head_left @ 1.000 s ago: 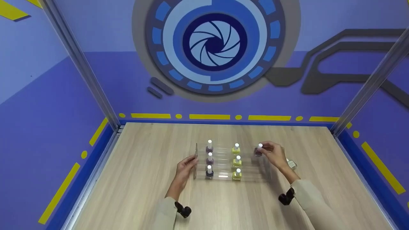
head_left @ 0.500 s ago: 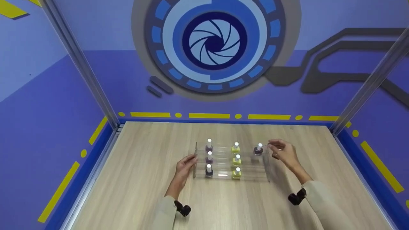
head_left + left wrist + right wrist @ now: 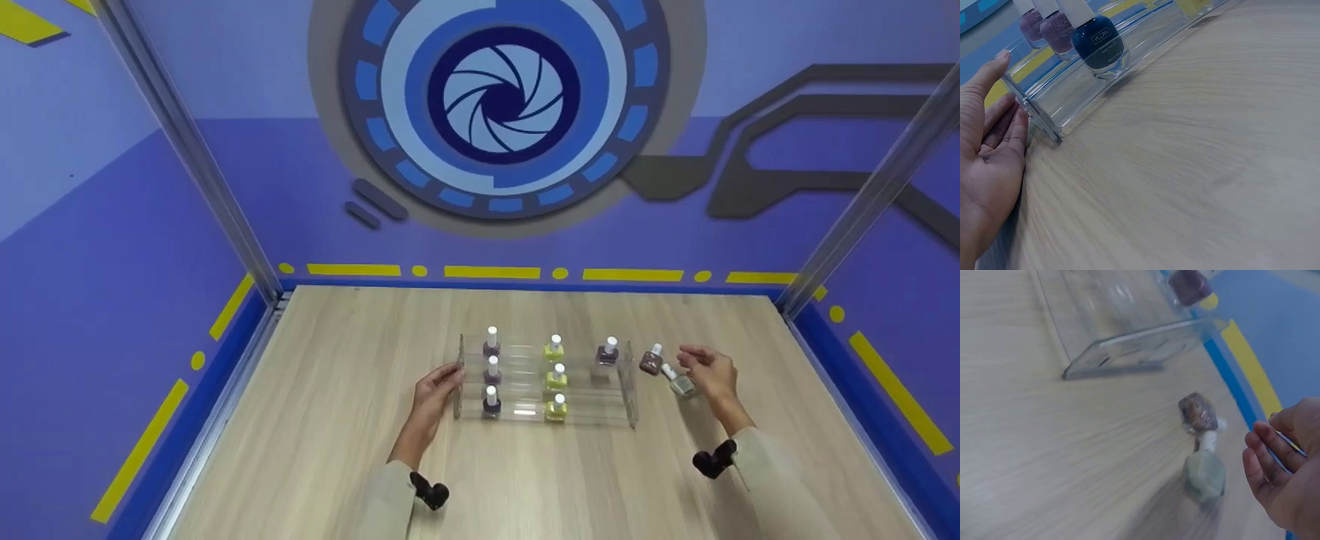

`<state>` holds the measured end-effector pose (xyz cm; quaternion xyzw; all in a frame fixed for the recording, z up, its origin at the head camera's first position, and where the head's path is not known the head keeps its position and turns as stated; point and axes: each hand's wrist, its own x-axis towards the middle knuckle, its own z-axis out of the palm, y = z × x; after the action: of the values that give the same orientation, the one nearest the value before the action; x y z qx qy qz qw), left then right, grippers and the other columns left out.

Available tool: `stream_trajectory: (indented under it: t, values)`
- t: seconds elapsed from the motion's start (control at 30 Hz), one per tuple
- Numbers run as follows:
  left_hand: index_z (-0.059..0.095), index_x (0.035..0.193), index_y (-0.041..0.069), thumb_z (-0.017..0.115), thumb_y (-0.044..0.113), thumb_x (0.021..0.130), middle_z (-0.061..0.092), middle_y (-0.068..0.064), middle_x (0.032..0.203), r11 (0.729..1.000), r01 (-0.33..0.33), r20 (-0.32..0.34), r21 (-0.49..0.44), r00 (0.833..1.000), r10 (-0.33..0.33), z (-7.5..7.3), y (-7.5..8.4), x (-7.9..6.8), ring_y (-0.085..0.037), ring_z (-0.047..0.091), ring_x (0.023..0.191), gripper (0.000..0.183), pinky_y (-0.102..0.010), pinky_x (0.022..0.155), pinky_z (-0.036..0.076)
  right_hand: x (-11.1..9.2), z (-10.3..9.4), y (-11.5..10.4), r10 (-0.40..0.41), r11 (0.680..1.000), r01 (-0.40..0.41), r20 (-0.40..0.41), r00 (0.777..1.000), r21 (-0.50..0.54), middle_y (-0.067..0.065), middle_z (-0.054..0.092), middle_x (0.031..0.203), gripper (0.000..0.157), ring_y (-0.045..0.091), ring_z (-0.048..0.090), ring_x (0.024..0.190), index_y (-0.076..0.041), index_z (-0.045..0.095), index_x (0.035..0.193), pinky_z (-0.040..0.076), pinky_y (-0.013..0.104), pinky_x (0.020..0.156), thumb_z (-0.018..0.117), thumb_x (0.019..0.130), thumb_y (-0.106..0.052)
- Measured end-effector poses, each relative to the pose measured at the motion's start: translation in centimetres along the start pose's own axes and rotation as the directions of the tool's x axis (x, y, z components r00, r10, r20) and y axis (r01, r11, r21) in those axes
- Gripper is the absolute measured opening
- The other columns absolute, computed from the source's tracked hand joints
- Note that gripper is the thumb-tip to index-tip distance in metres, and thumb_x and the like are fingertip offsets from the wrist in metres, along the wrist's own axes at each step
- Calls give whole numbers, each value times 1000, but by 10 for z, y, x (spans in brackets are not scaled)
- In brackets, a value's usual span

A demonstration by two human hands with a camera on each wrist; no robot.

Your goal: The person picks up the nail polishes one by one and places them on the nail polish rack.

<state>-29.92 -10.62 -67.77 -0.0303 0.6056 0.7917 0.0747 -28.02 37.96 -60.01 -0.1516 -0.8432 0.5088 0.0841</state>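
A clear acrylic rack [image 3: 525, 412] with stepped shelves stands on the table, holding nail polish bottles with white caps. Two purple bottles [image 3: 492, 375] and a dark blue bottle [image 3: 1100, 45] form its left column. Three yellow bottles [image 3: 556, 381] fill the middle column. At the top right sits one dark purple bottle [image 3: 607, 354]. My left hand [image 3: 433, 397] holds the rack's left end panel [image 3: 1036, 112] between thumb and fingers. Holding nothing, my right hand [image 3: 712, 379] hovers right of a brown bottle [image 3: 651, 363] and a pale green bottle [image 3: 682, 386], fingers loosely bent.
The two loose bottles lie on the wooden table [image 3: 360, 337], just right of the rack's right end panel [image 3: 1123, 349]. Blue walls [image 3: 247, 180] with metal corner posts [image 3: 187, 142] enclose the table at the back and sides.
My right hand has let go of the dark purple bottle on the top shelf and moved right, past the rack's end, to the loose bottles. My left hand stays at the left panel.
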Motion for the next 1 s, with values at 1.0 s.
stream_trajectory:
  t: [1.0]
  values:
    - [60,135,-2,72,22,97,60,-19,139,1000,-6,-6,-5,1000,6,0,-1,1,-9,64,112,47,-30,106,52,-8,28,35,-3,981,-10,-66,998,-191,28,72,117,34,45,65,111,8,71,116,51,49,91,66,98,-21]
